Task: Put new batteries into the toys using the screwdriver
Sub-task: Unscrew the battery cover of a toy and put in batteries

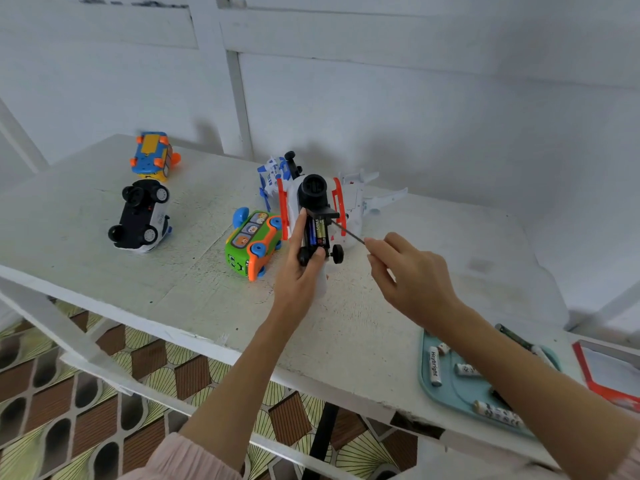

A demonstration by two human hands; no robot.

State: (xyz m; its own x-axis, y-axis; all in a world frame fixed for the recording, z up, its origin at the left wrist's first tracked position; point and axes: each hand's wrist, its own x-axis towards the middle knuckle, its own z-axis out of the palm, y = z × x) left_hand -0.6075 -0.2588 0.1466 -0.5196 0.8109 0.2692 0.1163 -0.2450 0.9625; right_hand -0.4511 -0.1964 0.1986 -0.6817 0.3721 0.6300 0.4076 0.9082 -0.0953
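Holding a white toy plane [349,216] belly-up over a worn white bench [104,244], a person works with two bare hands. Left hand [301,271] has its grip clamped on the plane's body from below, thumb lying along the left edge of the open battery compartment [317,232] and a fingertip near a small black wheel. Inside the compartment sit batteries [320,228], one blue and one gold-coloured, side by side. A round black part rises from the plane above the compartment, and orange-red trim runs down both sides of the body.

Right hand [412,275] has its grip pinched together on a thin dark screwdriver [348,233], whose tip reaches the right edge of the compartment. The handle is hidden by the fingers.

Just left of the plane, a green and orange toy bus [252,244] lies on its side on the bench. Behind the plane lies a blue and white toy [273,174]. Well to the left, a black and white toy car [142,216] rests upside down, and beyond it a blue and yellow toy car [152,155] also shows its underside.

Near the right front edge of the bench, a light blue tray [446,393] holds several loose white batteries [434,365], partly covered by the right forearm. A red-edged object [602,375] lies just beyond the tray.
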